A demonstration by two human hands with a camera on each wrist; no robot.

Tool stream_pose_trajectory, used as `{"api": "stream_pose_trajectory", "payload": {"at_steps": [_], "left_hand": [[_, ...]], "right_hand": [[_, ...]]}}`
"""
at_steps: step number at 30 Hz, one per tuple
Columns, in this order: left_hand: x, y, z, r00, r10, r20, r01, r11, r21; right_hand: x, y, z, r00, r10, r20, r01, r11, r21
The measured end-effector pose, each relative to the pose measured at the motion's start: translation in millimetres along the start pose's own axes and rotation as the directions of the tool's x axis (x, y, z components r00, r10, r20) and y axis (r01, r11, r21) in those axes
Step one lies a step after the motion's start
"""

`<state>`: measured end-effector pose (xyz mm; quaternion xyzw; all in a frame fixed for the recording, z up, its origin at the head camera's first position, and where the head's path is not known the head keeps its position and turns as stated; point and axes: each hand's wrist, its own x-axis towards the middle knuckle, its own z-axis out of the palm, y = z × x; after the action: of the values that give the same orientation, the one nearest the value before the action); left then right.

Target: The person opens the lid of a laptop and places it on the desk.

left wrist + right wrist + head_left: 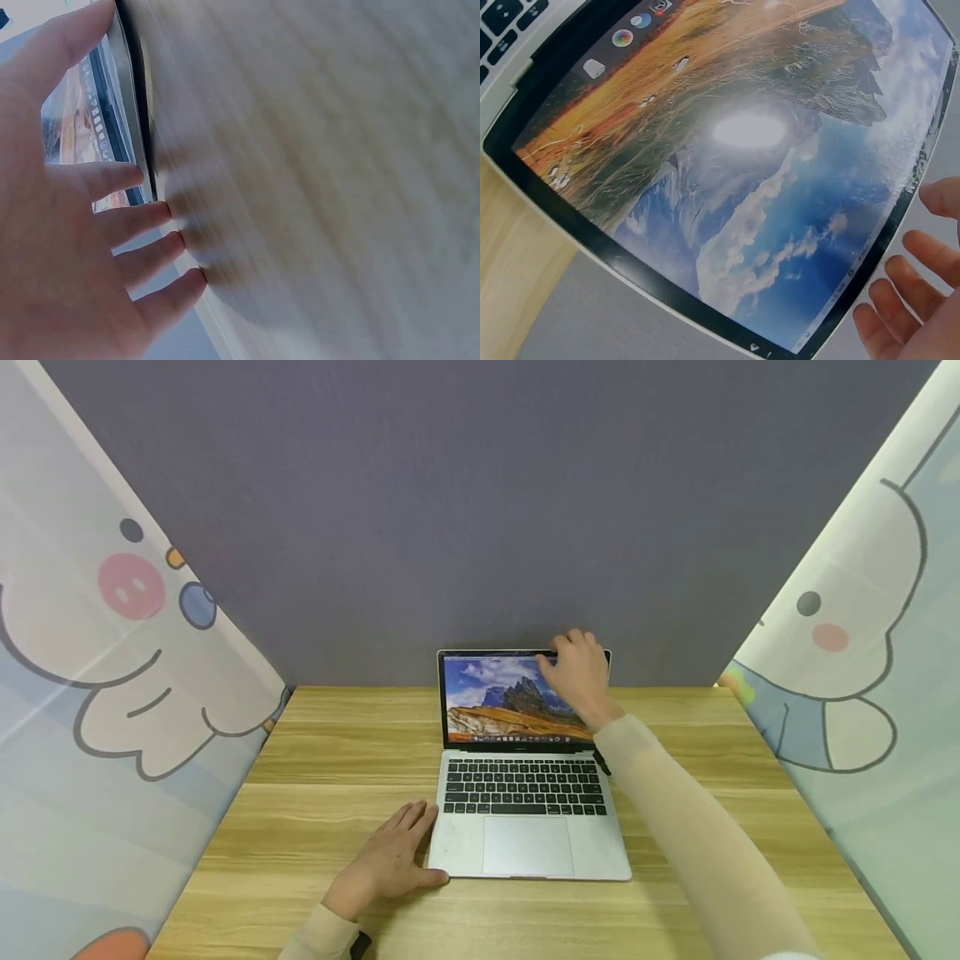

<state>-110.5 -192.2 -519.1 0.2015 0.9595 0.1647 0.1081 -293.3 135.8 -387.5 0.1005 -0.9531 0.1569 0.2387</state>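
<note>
A silver laptop (pixel 527 845) lies unfolded on the wooden table, its lit screen (pixel 495 697) showing a mountain picture. My left hand (pixel 390 857) is at the laptop's left side, fingers spread, thumb at the front left corner. The left wrist view shows the fingertips (pixel 196 279) on the tabletop along the laptop's edge. At the top right of the screen is my right hand (pixel 579 672), its forearm crossing over the laptop's right side. In the right wrist view the right hand's loosely bent fingers (pixel 904 274) are beside the screen's top edge, with the thumb nearest the rim.
The wooden table (pixel 337 735) ends at a dark grey wall (pixel 480 510) just behind the laptop. Cartoon-printed panels stand on the left (pixel 67 635) and right (pixel 847 610). A small black item (pixel 602 763) shows at the right sleeve beside the keyboard.
</note>
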Motion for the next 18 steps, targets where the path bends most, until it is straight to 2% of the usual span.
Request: {"api": "stream_pose_trajectory", "payload": {"at_steps": [4, 10, 18], "left_hand": [[0.4, 1.2, -2.0, 1.000, -0.008, 0.008, 0.008, 1.000, -0.005], [1.7, 3.2, -5.9, 0.999, -0.022, 0.025, 0.022, 1.000, -0.014], [3.9, 8.9, -12.2, 0.996, -0.053, 0.070, 0.054, 0.998, -0.019]], "right_hand": [[-6.2, 3.6, -2.5, 1.000, -0.019, -0.010, 0.019, 1.000, 0.021], [-16.6, 5.8, -9.6, 1.000, 0.002, 0.021, -0.003, 0.997, 0.075], [-39.6, 9.5, -17.0, 0.999, -0.033, 0.017, 0.030, 0.992, 0.126]]}}
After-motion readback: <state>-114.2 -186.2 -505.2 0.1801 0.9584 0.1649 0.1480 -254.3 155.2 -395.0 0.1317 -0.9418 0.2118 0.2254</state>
